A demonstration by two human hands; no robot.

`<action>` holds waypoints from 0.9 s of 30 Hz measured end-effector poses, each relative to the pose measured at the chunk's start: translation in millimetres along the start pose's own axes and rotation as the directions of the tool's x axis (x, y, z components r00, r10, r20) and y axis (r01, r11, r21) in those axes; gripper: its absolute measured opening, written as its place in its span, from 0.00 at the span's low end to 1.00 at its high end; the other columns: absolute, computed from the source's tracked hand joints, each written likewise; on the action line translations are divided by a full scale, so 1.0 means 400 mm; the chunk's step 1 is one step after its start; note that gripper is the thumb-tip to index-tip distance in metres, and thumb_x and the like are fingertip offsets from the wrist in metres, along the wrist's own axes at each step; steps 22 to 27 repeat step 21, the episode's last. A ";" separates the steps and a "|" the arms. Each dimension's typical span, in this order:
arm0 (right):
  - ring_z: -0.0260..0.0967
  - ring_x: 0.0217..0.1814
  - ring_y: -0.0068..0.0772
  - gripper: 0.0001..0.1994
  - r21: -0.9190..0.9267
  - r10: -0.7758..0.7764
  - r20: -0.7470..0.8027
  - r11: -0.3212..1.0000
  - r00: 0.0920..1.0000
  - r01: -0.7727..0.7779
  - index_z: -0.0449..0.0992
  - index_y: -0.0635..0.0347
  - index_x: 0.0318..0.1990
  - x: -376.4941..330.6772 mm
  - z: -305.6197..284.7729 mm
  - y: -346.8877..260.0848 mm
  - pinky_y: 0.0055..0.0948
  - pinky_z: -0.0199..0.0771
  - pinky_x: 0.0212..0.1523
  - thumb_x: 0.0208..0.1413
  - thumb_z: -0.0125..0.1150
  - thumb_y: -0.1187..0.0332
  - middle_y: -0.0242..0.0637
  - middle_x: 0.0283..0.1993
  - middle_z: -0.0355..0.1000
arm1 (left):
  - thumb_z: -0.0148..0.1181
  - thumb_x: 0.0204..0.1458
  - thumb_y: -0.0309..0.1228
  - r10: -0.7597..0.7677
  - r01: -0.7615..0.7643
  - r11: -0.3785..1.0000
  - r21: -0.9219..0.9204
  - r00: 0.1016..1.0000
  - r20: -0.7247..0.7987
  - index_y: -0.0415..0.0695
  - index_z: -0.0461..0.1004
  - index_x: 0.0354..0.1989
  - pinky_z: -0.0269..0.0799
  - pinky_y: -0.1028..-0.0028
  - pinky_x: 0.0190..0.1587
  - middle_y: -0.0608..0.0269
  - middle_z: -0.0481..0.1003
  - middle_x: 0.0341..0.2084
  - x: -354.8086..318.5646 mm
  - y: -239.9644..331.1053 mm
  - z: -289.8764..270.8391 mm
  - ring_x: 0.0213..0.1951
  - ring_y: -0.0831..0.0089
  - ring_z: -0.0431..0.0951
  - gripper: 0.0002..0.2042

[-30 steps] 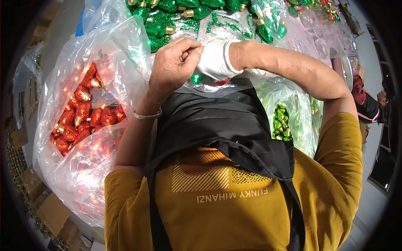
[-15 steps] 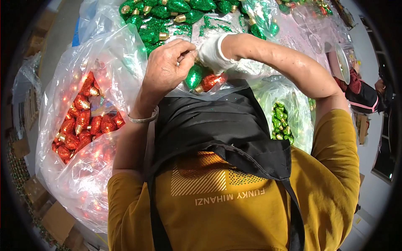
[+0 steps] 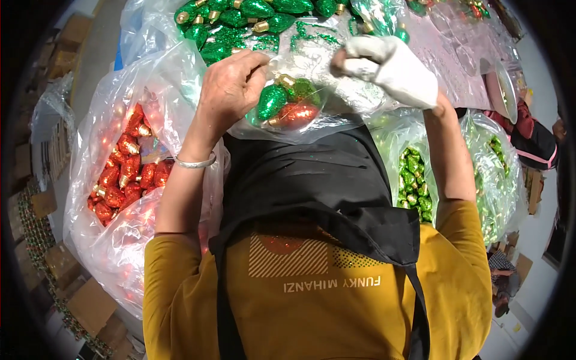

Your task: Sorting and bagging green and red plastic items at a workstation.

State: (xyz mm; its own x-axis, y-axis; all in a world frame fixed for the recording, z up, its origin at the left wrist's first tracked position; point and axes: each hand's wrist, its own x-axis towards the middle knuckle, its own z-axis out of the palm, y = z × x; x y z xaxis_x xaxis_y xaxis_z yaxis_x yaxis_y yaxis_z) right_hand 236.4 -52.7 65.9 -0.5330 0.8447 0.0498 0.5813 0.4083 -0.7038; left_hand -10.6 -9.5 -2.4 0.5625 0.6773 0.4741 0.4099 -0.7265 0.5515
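My left hand (image 3: 231, 90), bare with a silver bracelet on its wrist, pinches one edge of a small clear plastic bag (image 3: 300, 108). My right hand (image 3: 390, 69), in a white glove, grips the bag's other edge, so the bag hangs stretched between them above my dark apron. Inside it lie two green glitter bulb ornaments (image 3: 271, 101) and a red one (image 3: 298, 114), each with a gold cap.
A big clear sack of red glitter bulbs (image 3: 123, 168) stands at my left. Another sack of green bulbs (image 3: 415, 180) is at my right. Loose green bulbs (image 3: 240, 21) cover the table ahead. Cardboard boxes (image 3: 90, 306) sit on the floor at the left. Another person (image 3: 537, 141) is at the right edge.
My hands have drawn apart and lifted, stretching the small bag open between them; the green and red bulbs inside it have come into plain view.
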 end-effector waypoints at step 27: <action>0.54 0.66 0.31 0.26 -0.468 0.090 0.784 0.737 0.615 0.488 0.69 0.52 0.55 0.248 0.301 0.054 0.29 0.48 0.67 0.44 0.64 0.64 0.44 0.62 0.62 | 0.57 0.56 0.28 -0.375 0.328 0.898 -0.293 0.919 -0.121 0.37 0.77 0.36 0.65 0.81 0.30 0.65 0.74 0.24 -0.077 -0.008 0.019 0.26 0.81 0.68 0.07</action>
